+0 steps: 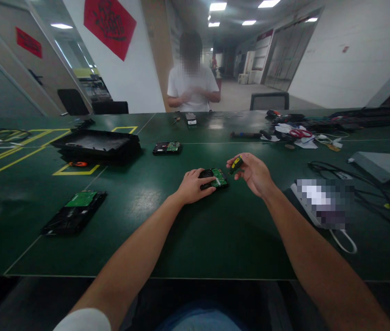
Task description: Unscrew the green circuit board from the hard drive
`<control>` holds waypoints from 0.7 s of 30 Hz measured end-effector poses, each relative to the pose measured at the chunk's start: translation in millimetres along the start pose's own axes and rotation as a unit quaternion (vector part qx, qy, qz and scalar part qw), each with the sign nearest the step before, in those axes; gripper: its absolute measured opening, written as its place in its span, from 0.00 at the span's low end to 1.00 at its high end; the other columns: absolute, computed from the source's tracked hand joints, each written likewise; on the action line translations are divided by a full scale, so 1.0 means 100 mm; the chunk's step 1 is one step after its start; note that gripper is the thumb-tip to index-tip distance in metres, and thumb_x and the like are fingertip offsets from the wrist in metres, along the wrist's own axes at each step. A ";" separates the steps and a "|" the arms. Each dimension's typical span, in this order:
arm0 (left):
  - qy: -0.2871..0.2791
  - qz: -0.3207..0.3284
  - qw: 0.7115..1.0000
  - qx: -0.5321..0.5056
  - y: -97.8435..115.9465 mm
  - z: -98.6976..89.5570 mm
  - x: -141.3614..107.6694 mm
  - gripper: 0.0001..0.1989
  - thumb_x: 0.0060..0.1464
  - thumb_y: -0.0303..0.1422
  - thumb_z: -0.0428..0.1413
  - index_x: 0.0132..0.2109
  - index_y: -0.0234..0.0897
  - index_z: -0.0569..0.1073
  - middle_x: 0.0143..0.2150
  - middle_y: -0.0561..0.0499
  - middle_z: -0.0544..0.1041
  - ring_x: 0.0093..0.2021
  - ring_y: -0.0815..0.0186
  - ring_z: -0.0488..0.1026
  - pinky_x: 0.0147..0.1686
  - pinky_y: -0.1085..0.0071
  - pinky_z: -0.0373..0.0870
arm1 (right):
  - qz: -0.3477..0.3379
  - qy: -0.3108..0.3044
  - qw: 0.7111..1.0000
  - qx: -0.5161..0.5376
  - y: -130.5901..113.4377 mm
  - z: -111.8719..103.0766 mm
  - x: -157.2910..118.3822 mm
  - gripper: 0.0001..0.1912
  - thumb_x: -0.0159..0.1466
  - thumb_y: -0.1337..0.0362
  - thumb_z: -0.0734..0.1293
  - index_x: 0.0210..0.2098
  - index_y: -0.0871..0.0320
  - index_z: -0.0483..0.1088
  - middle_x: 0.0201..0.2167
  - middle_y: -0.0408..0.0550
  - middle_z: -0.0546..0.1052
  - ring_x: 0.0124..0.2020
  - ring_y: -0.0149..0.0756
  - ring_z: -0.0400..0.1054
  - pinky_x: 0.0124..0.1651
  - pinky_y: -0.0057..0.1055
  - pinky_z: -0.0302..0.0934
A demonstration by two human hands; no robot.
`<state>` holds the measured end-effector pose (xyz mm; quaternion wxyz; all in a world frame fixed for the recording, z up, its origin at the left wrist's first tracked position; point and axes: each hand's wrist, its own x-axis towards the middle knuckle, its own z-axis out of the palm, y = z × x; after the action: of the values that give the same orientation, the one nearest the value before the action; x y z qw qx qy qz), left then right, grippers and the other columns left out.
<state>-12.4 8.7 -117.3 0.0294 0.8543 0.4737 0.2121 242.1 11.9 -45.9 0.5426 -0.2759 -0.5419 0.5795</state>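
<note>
A small hard drive with a green circuit board (220,177) lies on the dark green table (229,239) in front of me. My left hand (195,186) rests on its left side, the fingers spread over the black part. Just right of the drive, my right hand (253,174) holds a yellow and black screwdriver (236,164) between thumb and fingers, its handle tilted. The tool's tip is too small to make out, so I cannot tell whether it touches the drive.
More drives lie at the left (74,211) and further back (166,147). A black tray (96,142) stands at the back left. At right are a power strip (305,204), cables and a grey metal box (384,166). A person (193,85) is across the table.
</note>
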 end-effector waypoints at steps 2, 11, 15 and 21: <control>-0.006 0.003 1.000 0.002 0.01 -0.01 -0.01 0.24 0.64 0.52 0.59 0.65 0.57 0.76 0.69 0.45 0.66 0.67 0.44 0.64 0.65 0.44 0.61 | -0.006 -0.006 1.000 -0.003 -0.01 0.01 -0.01 0.15 0.66 0.48 0.72 0.42 0.52 0.75 0.39 0.48 0.81 0.41 0.39 0.76 0.28 0.27 0.67; -0.014 0.012 1.000 0.000 0.05 -0.04 -0.05 0.24 0.64 0.52 0.59 0.65 0.57 0.76 0.70 0.45 0.65 0.67 0.44 0.64 0.65 0.45 0.61 | -0.018 -0.005 1.000 -0.020 -0.04 0.05 -0.03 0.18 0.67 0.45 0.71 0.45 0.52 0.79 0.38 0.48 0.78 0.40 0.38 0.73 0.32 0.30 0.68; -0.013 0.013 1.000 0.000 0.04 -0.03 -0.05 0.25 0.64 0.53 0.59 0.64 0.56 0.76 0.70 0.44 0.65 0.68 0.43 0.64 0.65 0.44 0.61 | -0.041 0.004 0.999 -0.013 -0.05 0.04 -0.03 0.16 0.69 0.46 0.70 0.44 0.51 0.79 0.38 0.48 0.78 0.40 0.37 0.73 0.32 0.30 0.68; -0.013 0.008 1.000 -0.003 0.04 -0.03 -0.04 0.24 0.64 0.52 0.60 0.64 0.57 0.77 0.70 0.45 0.65 0.67 0.43 0.64 0.65 0.44 0.60 | -0.032 0.006 0.999 -0.031 -0.04 0.05 -0.02 0.18 0.68 0.44 0.70 0.43 0.50 0.78 0.37 0.48 0.78 0.39 0.39 0.73 0.31 0.31 0.68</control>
<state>-12.0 2.3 -114.8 0.0363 0.8606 0.4660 0.2022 239.1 7.4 -41.6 0.5556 -0.2788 -0.5648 0.5427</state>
